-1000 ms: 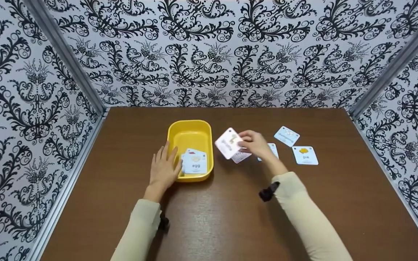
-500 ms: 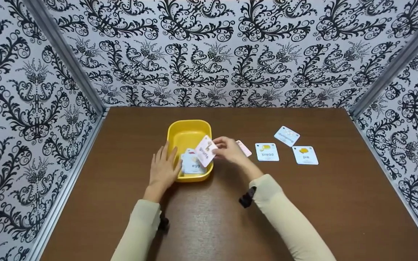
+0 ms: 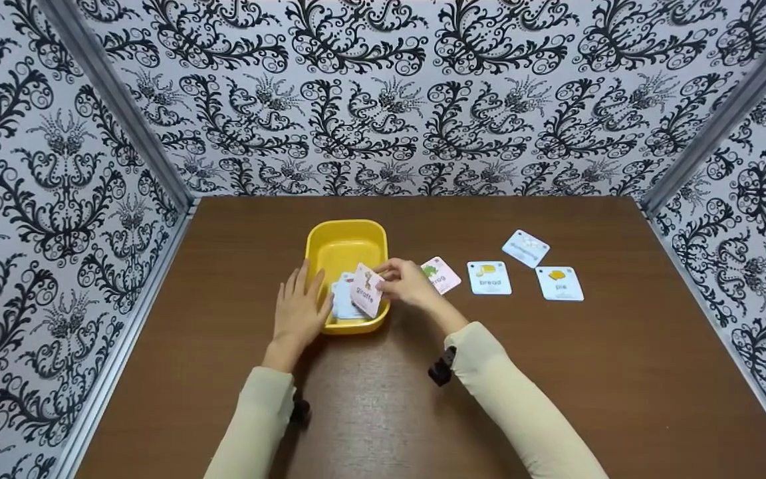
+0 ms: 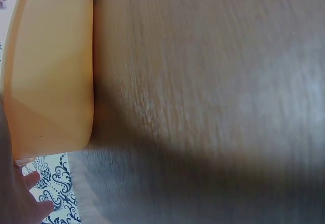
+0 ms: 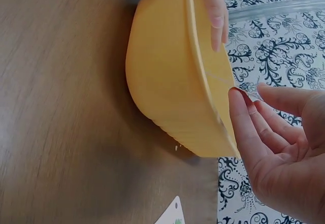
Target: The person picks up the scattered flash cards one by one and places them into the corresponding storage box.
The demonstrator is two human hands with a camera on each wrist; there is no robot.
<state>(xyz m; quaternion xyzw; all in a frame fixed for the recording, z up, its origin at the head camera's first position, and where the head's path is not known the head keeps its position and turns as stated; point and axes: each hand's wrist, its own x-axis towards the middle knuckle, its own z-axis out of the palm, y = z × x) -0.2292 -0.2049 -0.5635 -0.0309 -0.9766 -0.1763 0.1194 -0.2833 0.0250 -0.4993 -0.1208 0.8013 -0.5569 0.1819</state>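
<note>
In the head view, my left hand [image 3: 300, 303] lies along the left rim of a yellow tub [image 3: 350, 229], fingers spread and straight. My right hand [image 3: 409, 283] is over the tub's right rim. In the right wrist view, its thumb and fingers stand apart, with no card seen between them. Just left of the fingertips, a giraffe card [image 3: 366, 291] is tilted inside the tub, over pale cards [image 3: 343, 306] that it partly covers. Whether the giraffe card touches a fingertip is hard to tell.
Right of the tub lie a frog card [image 3: 441, 274], partly behind my right hand, a bread card [image 3: 489, 278], a pie card [image 3: 560, 283] and a pale blue card [image 3: 526, 248]. Patterned walls [image 3: 389, 100] enclose the brown table [image 3: 383, 412] behind and on the sides.
My right hand has carried the giraffe card leftward from the table into the tub, and its fingers have come apart. The frog card shows more now. The left hand has stayed still.
</note>
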